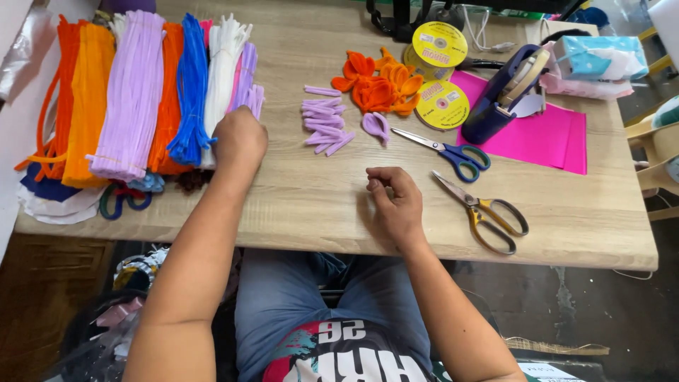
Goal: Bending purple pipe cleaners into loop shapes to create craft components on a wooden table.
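Pipe cleaners [141, 92] in long bundles lie along the far left of the wooden table [311, 205], and my left hand [239, 138] reaches into them at the lilac bundle [247, 88] on the right end of the row. I see only the back of that hand; the fingers curl down out of sight, so I cannot tell whether they have closed on any stems. Just left of the hand sit the white bundle [223, 64], then the blue bundle [191, 85], orange, a wide pale purple bundle [131, 92] and more orange at the table's edge.

My right hand [396, 201] rests on the table nearer to me, well apart from the left, fingers bent loosely inward with thumb and forefinger close together; whether anything small is pinched there I cannot make out.

Beyond the right hand lies a heap of short lilac cut pieces [324, 120], and beside it a single lilac petal loop [376, 126]. Behind those is a cluster of orange petal loops [375, 85]. To the right of the hand lie gold-handled scissors [481, 209], and farther back blue-handled scissors [445, 150]. Yellow tape rolls [440, 71], a navy tape dispenser [506, 95] and pink paper [544, 138] fill the far right corner.
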